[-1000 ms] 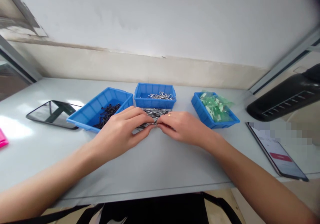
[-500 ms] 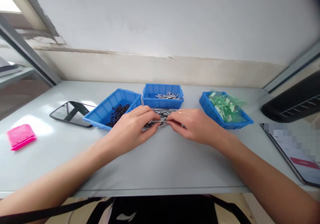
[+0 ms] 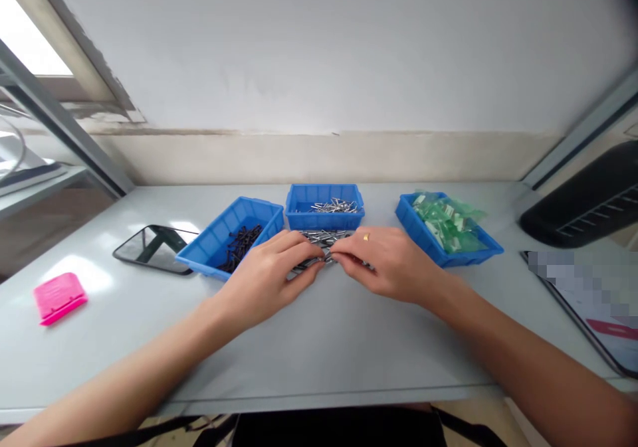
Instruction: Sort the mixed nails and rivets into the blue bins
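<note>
A loose pile of silver nails (image 3: pixel 319 238) lies on the grey table (image 3: pixel 323 341) just in front of the middle blue bin (image 3: pixel 323 206). My left hand (image 3: pixel 272 277) and my right hand (image 3: pixel 391 261) meet over the pile's near edge, fingertips pinched together on nails there. A ring shows on my right hand. The middle bin holds more silver nails. To its left, a blue bin (image 3: pixel 232 238) contains dark screws. On the right, another blue bin (image 3: pixel 446 234) holds small green and white packets.
A dark phone (image 3: pixel 154 248) lies face up left of the bins, with a pink case (image 3: pixel 60 296) further left. A second phone (image 3: pixel 593 301) lies at the right edge, below a black device (image 3: pixel 583 201). The wall runs close behind the bins.
The view has tilted up and shifted left, bringing the pink case and window frame into sight. Both hands stay pinched together at the nail pile.
</note>
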